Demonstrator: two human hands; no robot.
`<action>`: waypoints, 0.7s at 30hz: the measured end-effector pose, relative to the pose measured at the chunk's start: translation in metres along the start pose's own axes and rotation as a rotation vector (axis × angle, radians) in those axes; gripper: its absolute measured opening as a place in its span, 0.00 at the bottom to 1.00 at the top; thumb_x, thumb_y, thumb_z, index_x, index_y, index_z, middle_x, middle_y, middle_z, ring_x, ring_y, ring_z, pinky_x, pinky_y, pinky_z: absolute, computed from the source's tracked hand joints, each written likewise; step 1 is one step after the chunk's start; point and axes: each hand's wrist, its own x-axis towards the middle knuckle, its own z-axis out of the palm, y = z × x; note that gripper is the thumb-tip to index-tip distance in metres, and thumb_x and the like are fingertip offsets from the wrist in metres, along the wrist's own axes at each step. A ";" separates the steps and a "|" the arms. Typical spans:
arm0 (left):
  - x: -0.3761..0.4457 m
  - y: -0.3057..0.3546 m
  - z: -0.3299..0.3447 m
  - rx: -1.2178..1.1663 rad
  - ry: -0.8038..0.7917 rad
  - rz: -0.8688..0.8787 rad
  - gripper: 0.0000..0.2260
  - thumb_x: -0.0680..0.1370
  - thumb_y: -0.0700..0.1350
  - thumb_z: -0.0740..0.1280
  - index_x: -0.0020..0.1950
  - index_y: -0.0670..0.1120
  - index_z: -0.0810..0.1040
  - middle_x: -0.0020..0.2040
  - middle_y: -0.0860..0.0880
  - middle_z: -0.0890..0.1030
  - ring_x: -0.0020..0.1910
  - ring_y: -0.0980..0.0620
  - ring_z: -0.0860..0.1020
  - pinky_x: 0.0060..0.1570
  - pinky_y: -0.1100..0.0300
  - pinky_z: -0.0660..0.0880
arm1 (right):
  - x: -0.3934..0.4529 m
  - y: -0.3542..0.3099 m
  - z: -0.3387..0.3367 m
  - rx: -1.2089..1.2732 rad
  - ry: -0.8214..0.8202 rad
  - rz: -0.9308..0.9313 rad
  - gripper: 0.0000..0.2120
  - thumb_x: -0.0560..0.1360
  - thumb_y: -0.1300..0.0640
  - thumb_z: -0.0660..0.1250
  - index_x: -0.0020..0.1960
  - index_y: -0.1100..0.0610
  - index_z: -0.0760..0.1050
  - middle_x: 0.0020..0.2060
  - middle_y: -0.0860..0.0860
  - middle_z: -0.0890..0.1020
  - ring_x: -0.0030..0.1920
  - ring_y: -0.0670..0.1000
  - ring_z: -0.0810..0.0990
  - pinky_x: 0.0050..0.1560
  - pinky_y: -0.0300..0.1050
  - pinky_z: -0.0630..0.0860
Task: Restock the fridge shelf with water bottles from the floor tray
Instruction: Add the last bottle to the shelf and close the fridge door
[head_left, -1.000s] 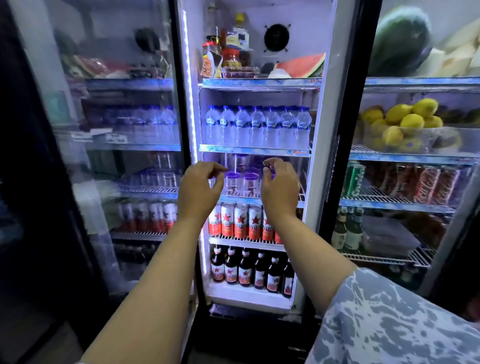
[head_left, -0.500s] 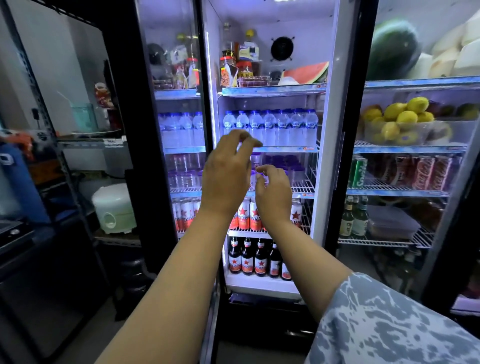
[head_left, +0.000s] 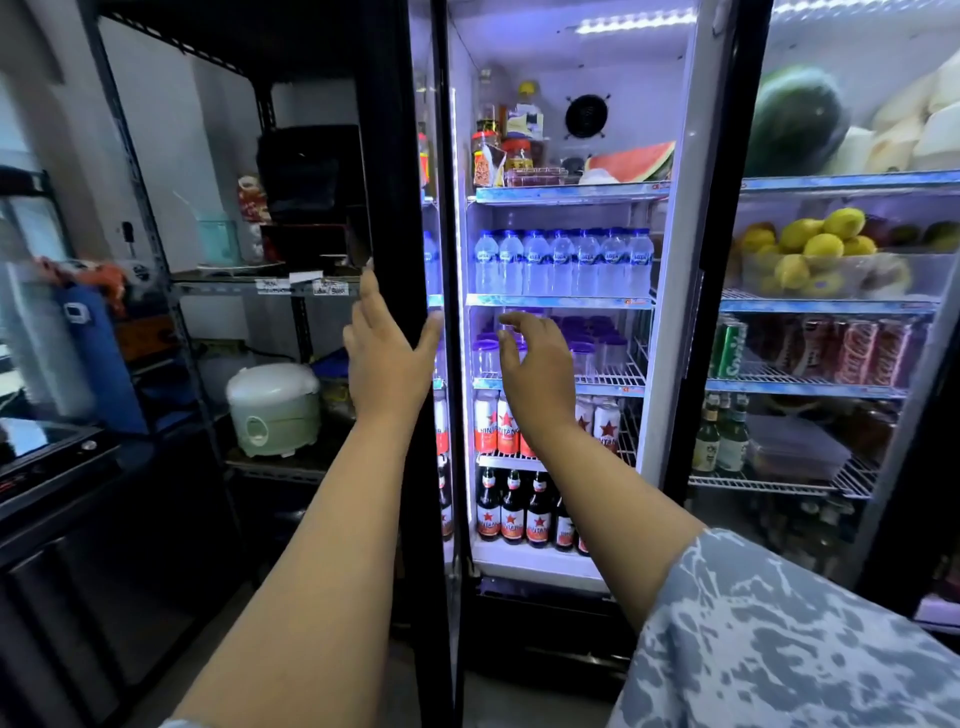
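Open fridge door (head_left: 400, 156), left hand (head_left: 387, 358) on it; rice cooker (head_left: 274, 408) beside

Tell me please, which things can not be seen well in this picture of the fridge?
Head view only:
- Floor tray: not in the picture, so how many bottles remain is unknown.
- Purple-capped cups: partly hidden behind the right hand; count unclear.
- Left hand on the door edge: its palm side is hidden, so the contact cannot be told.
- Water bottles: label print too small to read.
- Rows behind the front bottles: hidden.
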 end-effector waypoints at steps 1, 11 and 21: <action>0.000 -0.002 0.000 -0.030 -0.010 0.031 0.34 0.78 0.57 0.63 0.78 0.48 0.50 0.72 0.43 0.65 0.68 0.41 0.65 0.63 0.49 0.65 | -0.001 -0.002 -0.001 0.021 -0.006 -0.003 0.12 0.81 0.57 0.60 0.62 0.54 0.75 0.59 0.53 0.75 0.59 0.51 0.74 0.54 0.37 0.66; -0.008 0.005 0.030 -0.208 -0.141 0.180 0.24 0.82 0.48 0.57 0.77 0.49 0.56 0.57 0.47 0.71 0.58 0.55 0.68 0.56 0.64 0.62 | 0.021 -0.011 -0.032 0.147 0.016 -0.076 0.16 0.80 0.60 0.63 0.66 0.58 0.74 0.59 0.54 0.80 0.56 0.49 0.78 0.59 0.43 0.75; -0.019 0.079 0.139 -0.297 -0.600 0.097 0.18 0.76 0.38 0.68 0.64 0.44 0.71 0.55 0.49 0.78 0.46 0.50 0.75 0.42 0.65 0.65 | 0.090 0.034 -0.099 -0.101 0.029 0.111 0.37 0.77 0.55 0.67 0.79 0.54 0.49 0.74 0.56 0.64 0.73 0.55 0.65 0.68 0.43 0.61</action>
